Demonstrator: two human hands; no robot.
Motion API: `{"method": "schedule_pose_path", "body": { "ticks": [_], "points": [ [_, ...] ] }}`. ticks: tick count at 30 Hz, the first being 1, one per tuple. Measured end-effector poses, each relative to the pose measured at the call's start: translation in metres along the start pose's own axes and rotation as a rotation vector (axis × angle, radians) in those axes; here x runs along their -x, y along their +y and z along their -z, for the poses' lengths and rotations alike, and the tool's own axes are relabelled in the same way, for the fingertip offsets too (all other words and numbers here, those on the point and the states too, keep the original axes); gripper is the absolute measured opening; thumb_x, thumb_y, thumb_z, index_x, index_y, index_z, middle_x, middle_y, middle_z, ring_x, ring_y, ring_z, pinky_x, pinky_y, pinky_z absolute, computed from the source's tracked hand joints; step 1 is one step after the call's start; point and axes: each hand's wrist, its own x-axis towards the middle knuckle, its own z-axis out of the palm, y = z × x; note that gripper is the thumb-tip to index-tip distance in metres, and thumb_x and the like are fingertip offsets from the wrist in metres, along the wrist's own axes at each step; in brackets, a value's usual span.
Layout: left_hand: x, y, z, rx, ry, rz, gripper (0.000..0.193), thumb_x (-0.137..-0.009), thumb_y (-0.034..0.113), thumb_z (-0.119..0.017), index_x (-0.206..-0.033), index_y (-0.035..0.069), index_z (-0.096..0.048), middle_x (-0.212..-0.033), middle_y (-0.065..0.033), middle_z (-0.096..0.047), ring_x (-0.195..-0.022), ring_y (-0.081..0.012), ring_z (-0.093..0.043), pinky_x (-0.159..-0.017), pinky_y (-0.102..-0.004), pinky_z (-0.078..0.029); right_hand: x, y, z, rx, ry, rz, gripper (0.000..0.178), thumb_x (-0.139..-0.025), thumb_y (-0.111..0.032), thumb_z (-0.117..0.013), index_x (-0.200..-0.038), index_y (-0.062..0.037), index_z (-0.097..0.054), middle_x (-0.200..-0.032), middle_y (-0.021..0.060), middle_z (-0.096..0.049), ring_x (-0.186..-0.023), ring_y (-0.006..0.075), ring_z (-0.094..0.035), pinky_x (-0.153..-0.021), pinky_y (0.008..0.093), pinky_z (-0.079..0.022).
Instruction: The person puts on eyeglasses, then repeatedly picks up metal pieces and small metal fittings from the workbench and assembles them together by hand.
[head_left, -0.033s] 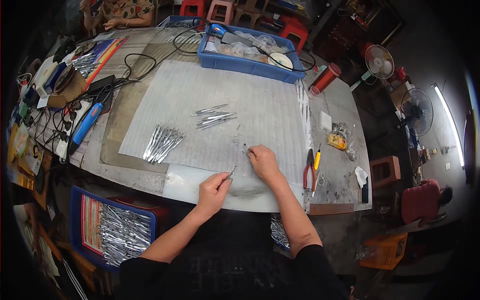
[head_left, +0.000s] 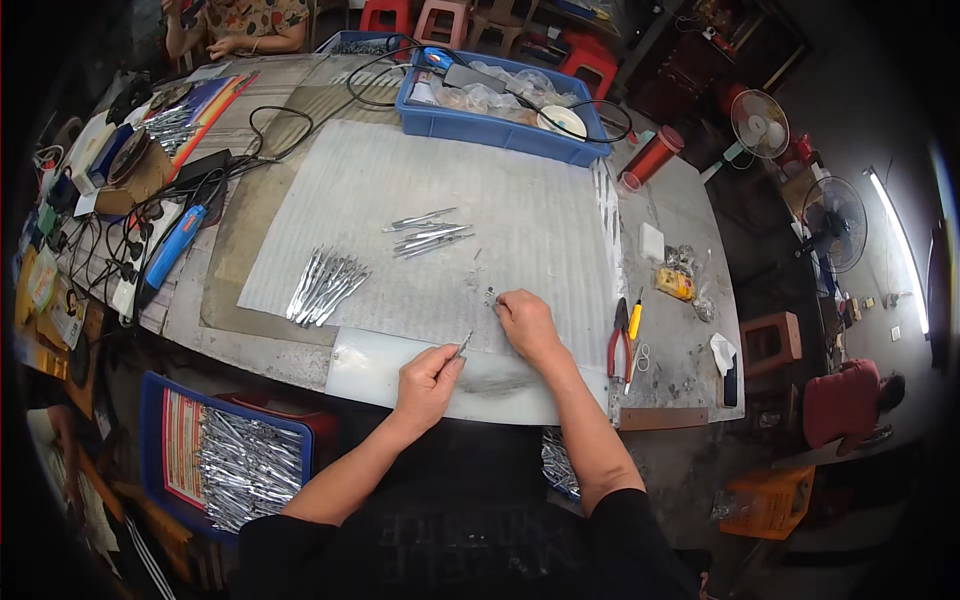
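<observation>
My left hand [head_left: 427,382] is closed in a pinch round a slim silver metal piece [head_left: 464,343], its tip pointing up and away over the front of the table. To its right, my right hand [head_left: 525,322] rests on the white foam sheet [head_left: 340,190] with thumb and fingers pressed together; whatever they hold, if anything, is hidden. Tiny dark parts [head_left: 490,296] lie just beside those fingertips. Farther back sits a small loose group of slim silver metal pieces [head_left: 430,238]. A denser pile of similar pieces [head_left: 327,287] lies to the left.
A blue bin [head_left: 490,135] with bags and a cable stands at the back. Red-handled pliers [head_left: 619,340] and a yellow screwdriver [head_left: 634,318] lie at right. Lower left, another blue bin [head_left: 152,440] holds many metal pieces. A person [head_left: 250,25] sits across the table.
</observation>
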Motion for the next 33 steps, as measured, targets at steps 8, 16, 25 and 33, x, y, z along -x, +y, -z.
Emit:
{"method": "schedule_pose_path", "body": {
  "ticks": [8,16,25,33],
  "points": [
    [0.000,-0.005,0.001,0.003,0.006,0.004,0.015,-0.077,0.006,-0.057,-0.089,-0.003,-0.057,-0.067,-0.0088,-0.054,-0.057,-0.0144,-0.049,-0.052,-0.0251,-0.039,-0.007,-0.001,-0.008,0.150,-0.065,0.056,0.007,-0.068,-0.003,-0.050,-0.064,0.0019,-0.052,-0.065,0.0185,-0.053,-0.064,0.0335,-0.054,-0.060,0.0413,-0.043],
    [-0.001,-0.003,0.003,0.009,-0.003,0.015,0.014,-0.077,0.005,-0.057,-0.088,-0.004,-0.058,-0.063,-0.0066,-0.049,-0.055,-0.0138,-0.047,-0.050,-0.0252,-0.038,-0.008,-0.007,-0.011,0.279,-0.092,-0.085,0.005,-0.067,-0.001,-0.047,-0.068,0.0018,-0.051,-0.068,0.0199,-0.054,-0.066,0.0354,-0.055,-0.060,0.0417,-0.045],
    [0.003,0.001,0.002,0.130,-0.003,0.164,0.018,-0.078,0.004,-0.056,-0.096,-0.002,-0.058,-0.063,-0.0037,-0.050,-0.048,-0.0080,-0.045,-0.044,-0.0215,-0.037,-0.008,-0.014,0.003,0.071,-0.110,-0.209,0.015,-0.066,-0.007,-0.050,-0.073,0.0032,-0.058,-0.074,0.0216,-0.057,-0.070,0.0358,-0.055,-0.063,0.0413,-0.044],
    [0.000,0.022,0.002,0.136,0.002,0.081,0.025,-0.078,0.001,-0.055,-0.103,0.001,-0.057,-0.066,-0.0044,-0.053,-0.052,-0.0080,-0.047,-0.047,-0.0209,-0.038,0.033,-0.040,0.013,-0.930,-0.012,-0.500,0.011,-0.077,-0.008,-0.056,-0.080,0.0020,-0.056,-0.068,-0.0040,-0.050,-0.061,0.0021,-0.042,-0.053,0.0168,-0.034]
  ]
}}
